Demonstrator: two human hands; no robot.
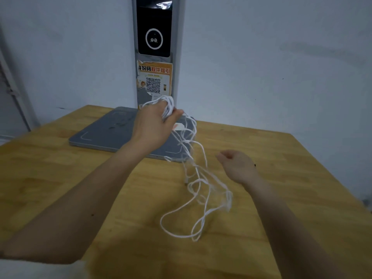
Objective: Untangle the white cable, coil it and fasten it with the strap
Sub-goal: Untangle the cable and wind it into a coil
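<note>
Above wooden table (pixel 60 178), left hand (pixel 153 125) gripping tangled white cable (pixel 193 178), right hand (pixel 237 166) loosely curled, sticker (pixel 155 77) "取件指引"

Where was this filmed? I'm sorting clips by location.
Probably a parcel pickup point: a wooden table holds a grey scanning stand with a camera panel and a QR-code pickup sticker.

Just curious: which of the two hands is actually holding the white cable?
The left hand, raised over the grey pad, grips the white cable; the right hand hangs beside it, holding nothing.
</note>
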